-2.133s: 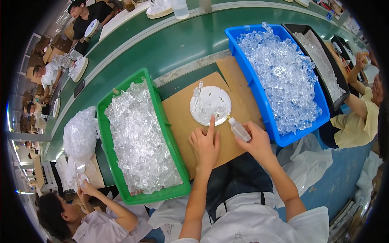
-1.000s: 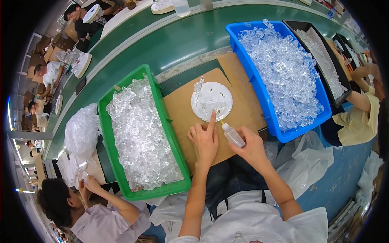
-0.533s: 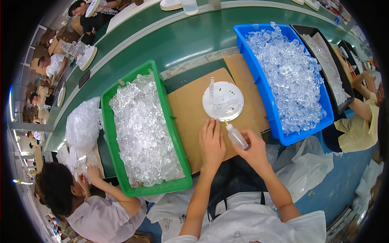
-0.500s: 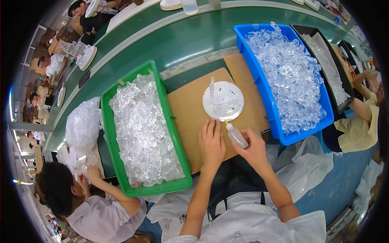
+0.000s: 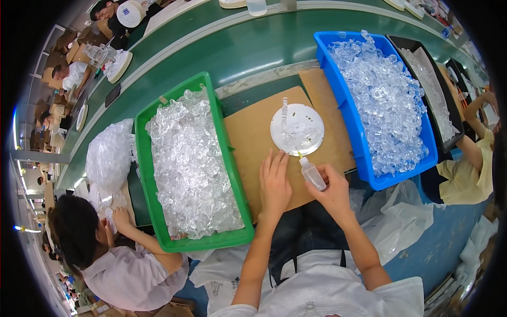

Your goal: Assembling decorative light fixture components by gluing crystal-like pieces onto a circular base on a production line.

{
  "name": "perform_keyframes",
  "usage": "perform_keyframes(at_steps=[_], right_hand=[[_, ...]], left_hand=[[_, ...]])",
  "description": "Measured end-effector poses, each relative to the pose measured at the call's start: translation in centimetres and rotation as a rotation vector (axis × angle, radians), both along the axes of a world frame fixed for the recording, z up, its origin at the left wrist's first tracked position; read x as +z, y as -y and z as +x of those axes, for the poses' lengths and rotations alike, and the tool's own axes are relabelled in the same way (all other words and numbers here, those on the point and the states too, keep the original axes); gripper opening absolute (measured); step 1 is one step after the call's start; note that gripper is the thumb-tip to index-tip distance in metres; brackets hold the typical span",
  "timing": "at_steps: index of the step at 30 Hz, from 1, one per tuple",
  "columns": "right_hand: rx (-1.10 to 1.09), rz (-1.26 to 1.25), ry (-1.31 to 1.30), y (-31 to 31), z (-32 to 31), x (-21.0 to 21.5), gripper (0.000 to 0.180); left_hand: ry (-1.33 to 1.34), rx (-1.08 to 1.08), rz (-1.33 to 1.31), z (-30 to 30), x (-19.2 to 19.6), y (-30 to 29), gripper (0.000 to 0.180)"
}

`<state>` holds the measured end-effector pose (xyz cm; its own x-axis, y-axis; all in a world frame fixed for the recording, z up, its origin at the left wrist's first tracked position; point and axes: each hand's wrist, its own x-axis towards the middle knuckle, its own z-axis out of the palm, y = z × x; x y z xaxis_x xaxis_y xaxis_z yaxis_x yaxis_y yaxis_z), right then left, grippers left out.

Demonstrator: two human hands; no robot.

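A round white disc (image 5: pixel 311 127) with small slots lies on a brown cardboard sheet (image 5: pixel 248 140). Clear plastic pieces (image 5: pixel 292 140) sit on its lower left part, and a clear beaded stem (image 5: pixel 284 113) shows at its left side. In my right hand (image 5: pixel 334 191) is a small translucent squeeze bottle (image 5: pixel 313 177), tilted, its thin yellowish needle tip at the disc's near edge. My left hand (image 5: pixel 275 182) rests with fingers stretched out over the cardboard, fingertips by the disc's near left edge. It holds nothing that I can see.
Left of the cardboard stands a green bin (image 5: pixel 245 211) heaped with clear plastic pieces; a blue bin (image 5: pixel 346 103) of similar pieces stands right. Beyond it is a black tray (image 5: pixel 446 113). A co-worker (image 5: pixel 121 259) sits at left, another (image 5: pixel 470 174) at right. A green conveyor (image 5: pixel 237 58) runs behind.
The view has shifted slightly, moving the disc a little right in the picture. My left fingertips sit slightly farther left of the bottle tip. The right hand still grips the bottle.
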<state>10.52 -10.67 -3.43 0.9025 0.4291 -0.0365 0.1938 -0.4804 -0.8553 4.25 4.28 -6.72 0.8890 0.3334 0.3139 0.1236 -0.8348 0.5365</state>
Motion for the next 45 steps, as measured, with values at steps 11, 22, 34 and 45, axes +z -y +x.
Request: perform_keyframes(at_steps=[11,22,34,45], right_hand=[[0.005,-0.007,0.021,0.3,-0.1,-0.1,0.031],[-0.029,-0.03,0.037,0.0,0.1,-0.2,0.031],[-0.084,-0.021,-0.006,1.1,0.3,-0.5,0.03],[-0.052,-0.045,0.026,0.9,0.1,-0.3,0.032]], left_hand=[[-0.085,-0.041,0.085,0.3,-0.3,0.0,0.053],[0.008,-0.05,-0.043,0.9,-0.7,-0.7,0.055],[-0.061,-0.006,0.067,1.6,-0.8,-1.3,0.059],[-0.033,-0.004,0.012,2.0,0.0,-0.7,0.063]])
